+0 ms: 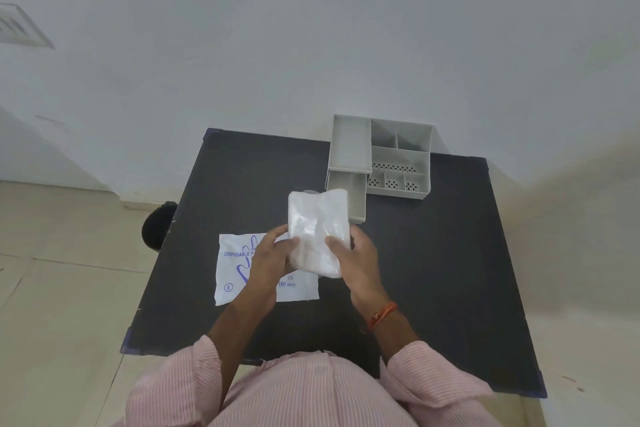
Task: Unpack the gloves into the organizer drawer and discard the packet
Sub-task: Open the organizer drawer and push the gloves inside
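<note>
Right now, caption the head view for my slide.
Both hands hold the glove stack above the empty packet, near the open organizer drawer.

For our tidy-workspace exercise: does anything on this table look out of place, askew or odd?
Nothing looks damaged or spilled. The empty packet lies flat but slightly askew near the table's left edge, partly under the left hand. Both hands hold the stack of gloves in front of the open organizer drawer.
</note>
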